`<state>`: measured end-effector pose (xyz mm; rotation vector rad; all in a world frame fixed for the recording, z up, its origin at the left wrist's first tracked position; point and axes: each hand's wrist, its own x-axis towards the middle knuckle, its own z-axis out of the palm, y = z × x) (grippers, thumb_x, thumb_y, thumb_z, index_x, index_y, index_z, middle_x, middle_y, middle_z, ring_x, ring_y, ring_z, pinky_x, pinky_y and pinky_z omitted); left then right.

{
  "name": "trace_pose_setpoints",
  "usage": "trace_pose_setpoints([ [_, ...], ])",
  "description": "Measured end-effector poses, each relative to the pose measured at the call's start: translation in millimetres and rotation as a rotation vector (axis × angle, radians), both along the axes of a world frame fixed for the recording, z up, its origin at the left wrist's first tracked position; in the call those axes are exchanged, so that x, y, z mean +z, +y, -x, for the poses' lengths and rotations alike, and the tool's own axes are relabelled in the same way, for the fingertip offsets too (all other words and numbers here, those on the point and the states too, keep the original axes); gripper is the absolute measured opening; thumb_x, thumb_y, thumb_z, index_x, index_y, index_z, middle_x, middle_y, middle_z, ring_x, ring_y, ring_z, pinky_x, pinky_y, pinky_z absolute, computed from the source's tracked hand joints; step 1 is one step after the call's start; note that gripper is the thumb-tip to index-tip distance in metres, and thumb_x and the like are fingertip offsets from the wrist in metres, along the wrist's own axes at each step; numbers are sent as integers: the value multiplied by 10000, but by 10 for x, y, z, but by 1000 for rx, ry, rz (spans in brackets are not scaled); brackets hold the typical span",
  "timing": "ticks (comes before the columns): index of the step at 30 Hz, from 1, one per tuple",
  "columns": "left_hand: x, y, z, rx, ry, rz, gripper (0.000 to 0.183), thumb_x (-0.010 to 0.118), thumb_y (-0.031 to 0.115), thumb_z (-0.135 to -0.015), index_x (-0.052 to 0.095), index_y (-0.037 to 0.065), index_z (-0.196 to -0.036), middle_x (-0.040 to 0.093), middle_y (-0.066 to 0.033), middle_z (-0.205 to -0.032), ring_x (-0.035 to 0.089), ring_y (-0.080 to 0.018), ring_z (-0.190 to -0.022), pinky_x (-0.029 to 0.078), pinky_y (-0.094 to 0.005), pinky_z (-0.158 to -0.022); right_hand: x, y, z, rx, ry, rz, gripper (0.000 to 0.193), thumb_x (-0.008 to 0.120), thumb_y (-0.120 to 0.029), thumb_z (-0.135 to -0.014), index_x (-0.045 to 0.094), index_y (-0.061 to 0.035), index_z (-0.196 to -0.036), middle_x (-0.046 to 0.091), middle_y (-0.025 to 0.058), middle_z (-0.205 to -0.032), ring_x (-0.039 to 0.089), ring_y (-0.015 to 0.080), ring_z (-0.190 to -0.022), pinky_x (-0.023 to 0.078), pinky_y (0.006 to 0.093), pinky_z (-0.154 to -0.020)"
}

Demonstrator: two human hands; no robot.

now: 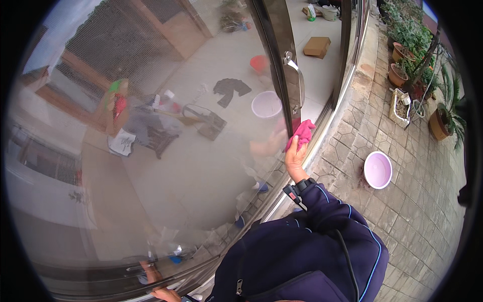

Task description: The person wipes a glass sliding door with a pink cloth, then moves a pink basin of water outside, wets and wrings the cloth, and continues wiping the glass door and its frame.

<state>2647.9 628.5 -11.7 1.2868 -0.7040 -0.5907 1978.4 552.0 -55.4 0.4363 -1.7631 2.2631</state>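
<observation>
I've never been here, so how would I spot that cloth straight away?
Start at the big glass door and follow its dark frame down to the curved metal handle. Just below the handle, in the person's right hand, is the cloth. It is crumpled and vivid pink, far brighter than the pale pink basin on the paving.

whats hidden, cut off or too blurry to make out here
All in the head view:
- Right hand: some fingertips, hidden by the pink cloth.
- Left hand: its forearm, cut off by the lower edge.
- Grey heap: what it consists of, blurred by haze and reflections on the glass.
</observation>
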Motion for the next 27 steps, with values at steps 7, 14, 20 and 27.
trace_pose_setpoints([
  [7, 280, 37, 388, -34, -24, -50, 424, 611, 252, -849, 520, 63, -1217, 569, -116, -1242, 543, -240, -1121, 401, -394, -959, 835, -13, 5, 144, 122, 155, 436, 507, -139, -918, 455, 10, -1324, 478, 182, -1327, 434, 327, -1246, 314, 405, -1057],
  [14, 248, 44, 230, -118, -62, -36, 352, 599, 216, -856, 546, 105, -1185, 602, -64, -1191, 583, -189, -1024, 429, -329, -796, 404, -127, -18, 27, 237, 287, 549, 558, 0, -861, 393, 4, -1385, 396, 162, -1436, 374, 311, -1315, 310, 383, -1077],
  [20, -61, -46, -198, 28, 59, -18, 395, 624, 294, -889, 498, 122, -1222, 534, -82, -1255, 534, -227, -1106, 425, -390, -942, 110, -12, -590, 300, 131, 319, 523, 553, -14, -882, 413, 1, -1385, 328, 164, -1492, 296, 295, -1389, 238, 387, -1121],
  [27, -123, -65, -228, 119, 157, 0, 417, 525, 278, -967, 413, 119, -1336, 471, -91, -1345, 495, -237, -1185, 392, -392, -999, 2488, 83, -83, 218, 998, 175, 490, 591, -73, -853, 509, -26, -1333, 462, 150, -1409, 432, 334, -1299, 301, 413, -1102],
])
